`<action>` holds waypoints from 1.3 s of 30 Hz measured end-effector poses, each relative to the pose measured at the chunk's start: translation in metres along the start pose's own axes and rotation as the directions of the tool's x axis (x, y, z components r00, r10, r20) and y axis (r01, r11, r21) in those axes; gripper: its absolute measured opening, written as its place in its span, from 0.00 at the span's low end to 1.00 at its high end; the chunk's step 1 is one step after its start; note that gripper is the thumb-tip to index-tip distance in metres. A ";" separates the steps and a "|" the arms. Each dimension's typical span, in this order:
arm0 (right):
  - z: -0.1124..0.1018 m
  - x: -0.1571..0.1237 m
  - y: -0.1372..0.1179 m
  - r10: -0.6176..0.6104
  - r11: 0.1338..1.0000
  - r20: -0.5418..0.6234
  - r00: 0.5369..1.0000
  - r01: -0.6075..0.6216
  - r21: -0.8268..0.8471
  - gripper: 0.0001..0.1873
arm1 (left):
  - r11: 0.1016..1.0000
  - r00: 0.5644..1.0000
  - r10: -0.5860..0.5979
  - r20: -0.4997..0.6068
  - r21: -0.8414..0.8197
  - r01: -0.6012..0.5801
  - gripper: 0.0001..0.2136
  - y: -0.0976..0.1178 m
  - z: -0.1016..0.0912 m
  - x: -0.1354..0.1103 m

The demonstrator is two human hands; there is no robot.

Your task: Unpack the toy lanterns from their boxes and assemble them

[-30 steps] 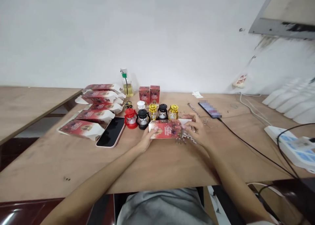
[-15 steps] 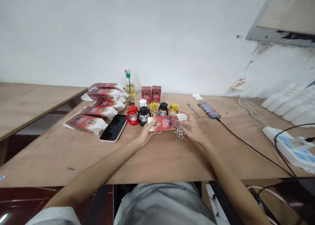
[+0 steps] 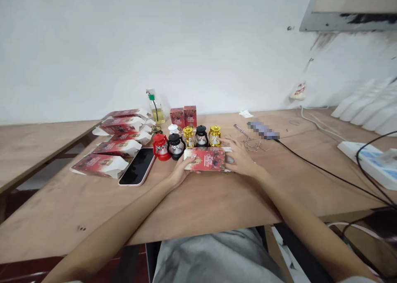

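Observation:
A red printed cardboard box [image 3: 208, 159] lies sideways in front of me, its white flaps at the right end. My left hand [image 3: 181, 169] is closed round its left end, thumb on the printed face. My right hand [image 3: 240, 158] is closed about the flap end; a greyish patch shows between its fingers, too unclear to name. Just behind the box stand small lanterns: a red lantern [image 3: 160, 147], a black lantern [image 3: 176, 146], a gold lantern [image 3: 215, 136] and several more. The small round silvery pieces under my right hand are mostly hidden.
Several open red boxes [image 3: 99, 165] lie at left, beside a phone [image 3: 137, 167]. Two closed boxes [image 3: 190, 117] and a pump bottle [image 3: 157, 111] stand at the back. To the right are thin wire pieces [image 3: 252, 144], a blurred-out device [image 3: 263, 130] on a black cable, and a power strip [image 3: 366, 161].
My right hand has moved in closer round the box's flap end, covering more of the small silvery pieces. The box stays in my left hand. The camera view has shifted slightly.

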State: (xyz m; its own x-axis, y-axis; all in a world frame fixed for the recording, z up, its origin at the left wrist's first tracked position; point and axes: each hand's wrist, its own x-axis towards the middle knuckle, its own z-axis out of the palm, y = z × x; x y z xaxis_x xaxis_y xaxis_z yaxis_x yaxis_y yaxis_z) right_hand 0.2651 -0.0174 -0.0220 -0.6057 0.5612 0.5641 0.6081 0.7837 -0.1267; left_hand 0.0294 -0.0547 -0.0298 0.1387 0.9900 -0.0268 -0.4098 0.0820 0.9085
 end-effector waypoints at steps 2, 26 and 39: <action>-0.003 0.000 -0.002 -0.053 0.998 -0.022 0.998 0.052 -0.046 0.07 | 1.000 1.000 -0.016 -0.004 0.008 0.016 0.18 0.002 0.000 -0.001; -0.019 0.008 -0.018 -0.002 0.988 -0.223 0.975 0.037 0.150 0.11 | 0.983 0.986 -0.167 0.024 -0.073 0.168 0.17 0.008 -0.001 -0.003; -0.011 0.001 -0.007 -0.069 0.997 -0.013 0.998 0.070 0.031 0.16 | 0.973 0.969 -0.227 0.096 -0.024 0.231 0.16 0.012 -0.001 -0.003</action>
State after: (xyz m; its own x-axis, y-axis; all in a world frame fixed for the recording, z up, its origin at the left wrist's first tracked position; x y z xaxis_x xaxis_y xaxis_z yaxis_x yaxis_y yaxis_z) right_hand 0.2656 -0.0248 -0.0118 -0.6396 0.5021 0.5820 0.5482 0.8288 -0.1125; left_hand 0.0228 -0.0566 -0.0195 0.3140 0.9297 -0.1926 -0.3881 0.3108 0.8676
